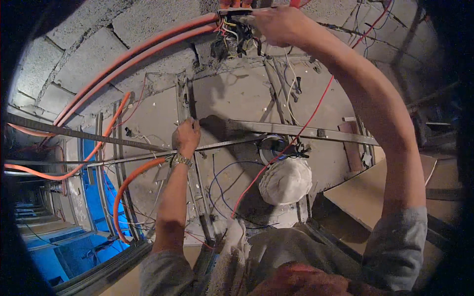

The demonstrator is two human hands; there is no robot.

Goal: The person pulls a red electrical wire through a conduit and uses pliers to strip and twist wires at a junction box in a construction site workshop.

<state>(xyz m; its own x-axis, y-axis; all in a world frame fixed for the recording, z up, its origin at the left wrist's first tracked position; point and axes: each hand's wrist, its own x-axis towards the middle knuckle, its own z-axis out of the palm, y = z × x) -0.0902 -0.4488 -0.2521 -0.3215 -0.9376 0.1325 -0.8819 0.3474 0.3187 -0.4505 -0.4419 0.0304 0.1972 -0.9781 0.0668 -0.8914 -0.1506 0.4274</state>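
My right hand [279, 27] is raised at the top, fingers closed at a dark junction box [229, 34] crowded with yellow, white and red wires [226, 25]; what it grips is unclear. Orange conduits [163, 37] run into that box from the left. Lower and left, my left hand [187, 135], wristwatch on, has its fingers wrapped at an upright metal channel [183, 98], near where crossing metal strips [133, 145] pass. Below right of it a round white, ribbed object [285, 181] sits beside a dark, ring-shaped fixture [271, 148]. A thin red wire [313, 116] hangs across the scene.
Concrete blocks [128, 24] form the upper band. A loose orange conduit [121, 192] curves at the left, near blue-lit openings [98, 197] and metal framing. A tan board [360, 195] lies at the right. A light cloth [229, 246] hangs at my front.
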